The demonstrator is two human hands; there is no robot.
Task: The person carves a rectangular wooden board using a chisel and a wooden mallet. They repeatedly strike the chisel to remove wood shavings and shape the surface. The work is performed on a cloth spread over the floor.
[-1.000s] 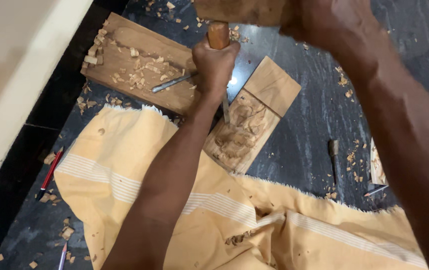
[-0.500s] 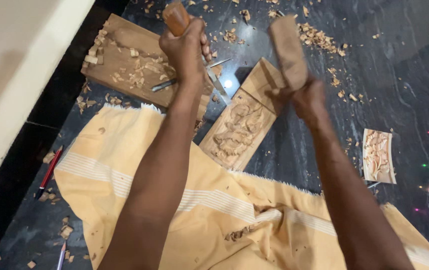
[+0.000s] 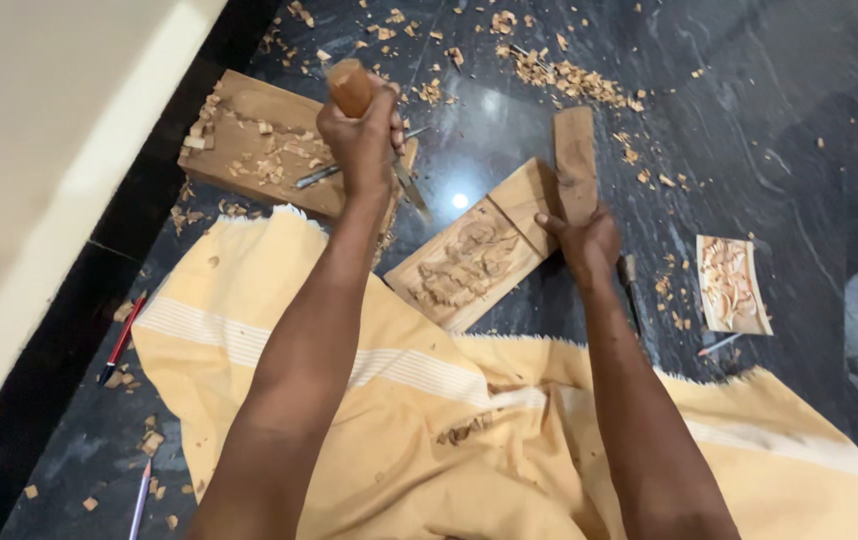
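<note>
Nearby, wood chips (image 3: 569, 75) ring the carved panel (image 3: 469, 260).

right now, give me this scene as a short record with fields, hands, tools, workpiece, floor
left hand: left hand gripped around the wooden handle of a chisel, blade angled down toward the panel
right hand: right hand holding a wooden mallet block
workpiece: carved wooden panel, relief partly cut, lying on the floor between the hands
nearby: flat board strewn with chips; small carved piece at right
cloth: yellow cloth under the arms
floor: dark stone floor littered with wood chips
</note>
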